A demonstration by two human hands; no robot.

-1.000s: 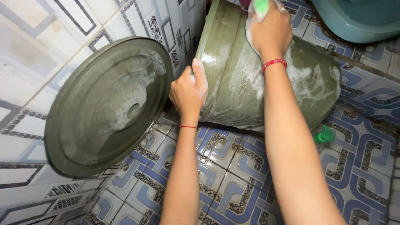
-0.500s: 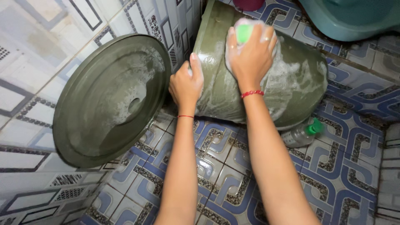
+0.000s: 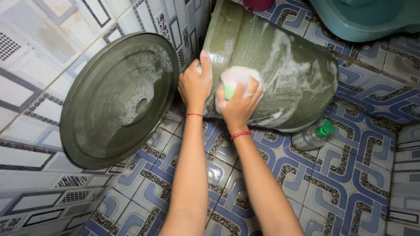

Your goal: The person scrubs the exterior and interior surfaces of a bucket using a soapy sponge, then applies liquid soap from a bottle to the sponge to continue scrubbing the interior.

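— What is in the middle of the frame?

— A green bin (image 3: 280,65) lies on its side on the blue patterned floor (image 3: 350,188), streaked with white suds, its mouth turned toward the tiled wall (image 3: 26,52) at upper left.

— And the hands?

— The left hand (image 3: 195,83) rests on the bin's rim, fingers curled over the edge and thumb pointing up: a grip that steadies the bin. The right hand (image 3: 238,101) is clenched around a foamy green sponge (image 3: 229,89), pressing it against the bin's lower side just beside the left hand (a ring shows on one finger, and each wrist wears a thin red band).

— What stands at the left of the frame?

— The round green lid (image 3: 120,98), tilted on edge, leaning against the wall with its soapy underside facing the camera. It sits just beside the bin's mouth; whether the two touch cannot be told.

— Anything else on the floor?

— A clear plastic bottle (image 3: 311,137) with a green cap lies at the lower right of the bin, close against it. A teal tub (image 3: 372,19) sits at the upper right of the frame, apart from the bin.
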